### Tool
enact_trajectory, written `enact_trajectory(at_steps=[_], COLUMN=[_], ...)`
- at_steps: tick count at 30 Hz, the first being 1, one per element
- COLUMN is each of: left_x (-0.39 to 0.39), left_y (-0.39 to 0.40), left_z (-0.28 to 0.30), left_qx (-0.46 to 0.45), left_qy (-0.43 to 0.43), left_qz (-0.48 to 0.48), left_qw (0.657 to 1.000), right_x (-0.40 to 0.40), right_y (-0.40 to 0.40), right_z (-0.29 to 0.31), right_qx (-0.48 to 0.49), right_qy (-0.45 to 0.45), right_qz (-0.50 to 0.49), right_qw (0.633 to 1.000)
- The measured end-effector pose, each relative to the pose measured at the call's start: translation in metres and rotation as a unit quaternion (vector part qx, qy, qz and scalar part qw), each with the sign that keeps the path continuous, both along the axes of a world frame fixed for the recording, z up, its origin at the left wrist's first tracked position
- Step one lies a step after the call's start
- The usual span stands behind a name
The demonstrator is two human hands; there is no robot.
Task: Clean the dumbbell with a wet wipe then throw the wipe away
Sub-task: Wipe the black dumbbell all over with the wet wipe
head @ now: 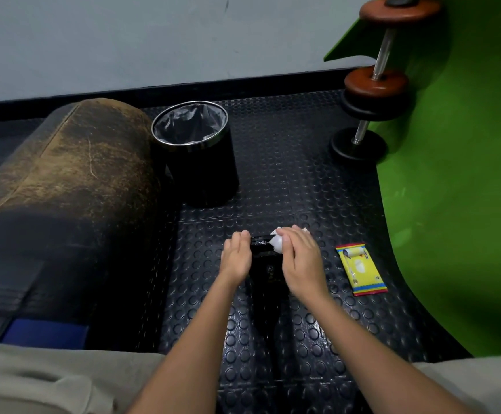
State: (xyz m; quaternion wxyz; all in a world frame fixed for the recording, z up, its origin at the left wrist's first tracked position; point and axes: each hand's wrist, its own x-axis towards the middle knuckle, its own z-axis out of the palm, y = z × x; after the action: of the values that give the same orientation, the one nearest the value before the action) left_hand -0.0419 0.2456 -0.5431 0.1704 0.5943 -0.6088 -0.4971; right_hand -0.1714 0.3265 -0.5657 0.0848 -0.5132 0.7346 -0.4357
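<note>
Black dumbbell (265,264) at lower centre between both hands, left hand (237,255) flat against its side, right hand (301,258) clutching white wipe (277,241) on its top

Light: dim, indoor | Glare: sheen on studded floor mat (303,339) | Shadow: deep under worn padded bench (72,174) | Distortion: wide-angle bending at edges | Focus: slightly soft throughout

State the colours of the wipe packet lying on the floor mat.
In the head view, the wipe packet is mainly yellow, with red and blue bands at its ends.
</note>
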Motion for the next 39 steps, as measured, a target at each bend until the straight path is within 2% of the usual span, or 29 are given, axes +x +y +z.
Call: enact_trajectory(at_steps=[3,6,8,10,11,12,14,15,16,18,20,23,25,27,30,33,35,37,38,39], left_x=[0.0,0.001,0.001,0.001,0.001,0.001,0.001,0.001,0.001,0.001,0.001,0.0,0.0,0.0,0.0,0.001,0.001,0.002,0.001,0.001], left_y=[0.001,0.0,0.0,0.0,0.0,0.0,-0.001,0.0,0.0,0.0,-0.001,0.0,-0.001,-0.001,0.0,0.001,0.001,0.0,0.0,0.0], left_z=[0.0,0.0,-0.001,-0.001,-0.001,-0.001,-0.001,-0.001,-0.001,-0.001,-0.001,-0.001,-0.001,-0.001,-0.002,-0.001,-0.001,-0.001,-0.001,-0.001], left_qx=[-0.001,-0.003,-0.004,-0.004,-0.004,-0.004,-0.004,-0.003,-0.003,-0.004,-0.009,-0.009,-0.008,-0.008,-0.011,-0.009,-0.01,-0.01,-0.01,-0.011], left_qy=[0.001,-0.003,-0.002,-0.001,-0.002,-0.003,-0.004,-0.004,-0.003,-0.002,0.0,0.003,0.003,0.0,-0.007,-0.005,-0.003,-0.001,-0.001,-0.001], left_qz=[-0.007,-0.01,-0.01,-0.011,-0.011,-0.01,-0.009,-0.009,-0.01,-0.01,-0.008,-0.005,-0.005,-0.007,-0.011,-0.012,-0.013,-0.013,-0.014,-0.014], left_qw=[1.0,1.0,1.0,1.0,1.0,1.0,1.0,1.0,1.0,1.0,1.0,1.0,1.0,1.0,1.0,1.0,1.0,1.0,1.0,1.0], right_x=[-0.009,-0.008,-0.01,-0.016,-0.018,-0.02,-0.019,-0.017,-0.013,-0.006,-0.002,0.0,-0.002,-0.007,-0.012,-0.008,-0.01,-0.014,-0.018,-0.02], right_y=[0.006,0.006,0.003,-0.002,-0.004,-0.005,-0.009,-0.011,-0.012,-0.013,-0.013,-0.01,-0.007,-0.003,0.002,0.004,0.001,-0.003,-0.004,-0.005], right_z=[-0.006,0.005,0.009,0.006,0.005,0.005,0.007,0.01,0.012,0.014,0.011,0.0,-0.003,-0.006,-0.003,0.009,0.009,0.004,0.001,0.001], right_qx=[0.004,0.054,0.119,0.16,0.168,0.17,0.162,0.155,0.144,0.113,0.068,0.044,0.05,0.041,0.013,0.049,0.102,0.139,0.15,0.157], right_qy=[-0.051,-0.191,-0.334,-0.483,-0.529,-0.557,-0.571,-0.556,-0.512,-0.352,-0.169,0.022,0.072,0.072,-0.006,-0.172,-0.355,-0.518,-0.56,-0.579], right_qz=[-0.018,-0.101,-0.153,-0.18,-0.182,-0.182,-0.192,-0.196,-0.194,-0.182,-0.133,-0.036,-0.003,0.01,-0.014,-0.093,-0.146,-0.181,-0.185,-0.185], right_qw=[0.999,0.975,0.923,0.842,0.812,0.792,0.781,0.793,0.824,0.911,0.974,0.998,0.996,0.996,1.0,0.979,0.918,0.824,0.794,0.778])
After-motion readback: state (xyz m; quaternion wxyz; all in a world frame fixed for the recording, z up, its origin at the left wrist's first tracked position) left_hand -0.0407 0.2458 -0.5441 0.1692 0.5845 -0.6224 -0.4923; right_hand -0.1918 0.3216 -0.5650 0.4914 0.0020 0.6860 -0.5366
